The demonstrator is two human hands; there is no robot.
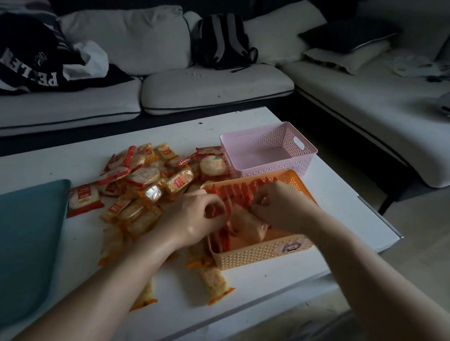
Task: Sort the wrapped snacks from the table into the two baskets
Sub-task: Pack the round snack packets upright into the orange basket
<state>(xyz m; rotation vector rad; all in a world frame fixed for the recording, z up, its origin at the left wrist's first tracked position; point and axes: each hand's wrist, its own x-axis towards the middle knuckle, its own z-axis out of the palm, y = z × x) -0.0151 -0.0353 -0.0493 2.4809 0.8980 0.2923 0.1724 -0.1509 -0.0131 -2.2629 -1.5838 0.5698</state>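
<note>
These snacks are light, crinkly and a bit slippery, with brittle crackers inside, so I'd pinch the sealed ends and not squeeze the middle. They're round pale crackers in red or orange clear wrappers, heaped just left of the orange basket. Over it, my left hand pinches a red wrapper; my right hand curls onto the upright row inside. The pink basket just behind it holds nothing.
</note>
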